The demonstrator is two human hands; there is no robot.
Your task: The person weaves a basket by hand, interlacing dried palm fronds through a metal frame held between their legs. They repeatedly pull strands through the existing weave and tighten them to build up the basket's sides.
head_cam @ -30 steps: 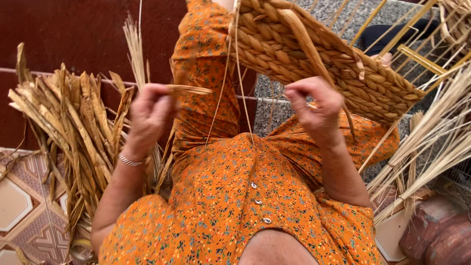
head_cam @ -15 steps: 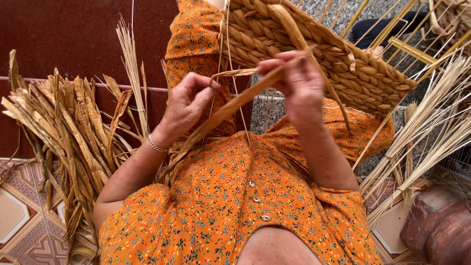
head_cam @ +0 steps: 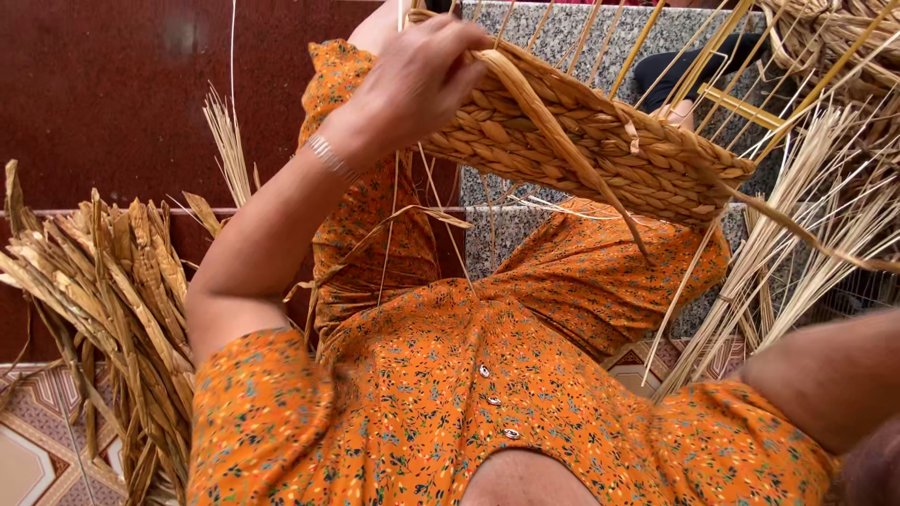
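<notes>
Up top, left hand [head_cam: 412, 80] fingers clamped on woven basket [head_cam: 581, 141] edge, right hand out of view

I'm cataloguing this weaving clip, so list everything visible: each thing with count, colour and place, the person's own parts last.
woven basket piece: one, tan, held up at top centre
loose weaving strand: one, tan, trailing down across the basket piece
upright stakes: many, yellow, rising from the basket piece
dried leaf bundle: one heap, straw-brown, left
thin straw stalks: one sheaf, pale, right
wall: dark red-brown, upper left
patterned floor tiles: pink and cream, lower left
dress: one, orange with small flowers, centre
bracelet: one, silver, on the left wrist
left hand: grip on the basket piece's edge
right forearm: lower right; its hand is out of view
</notes>
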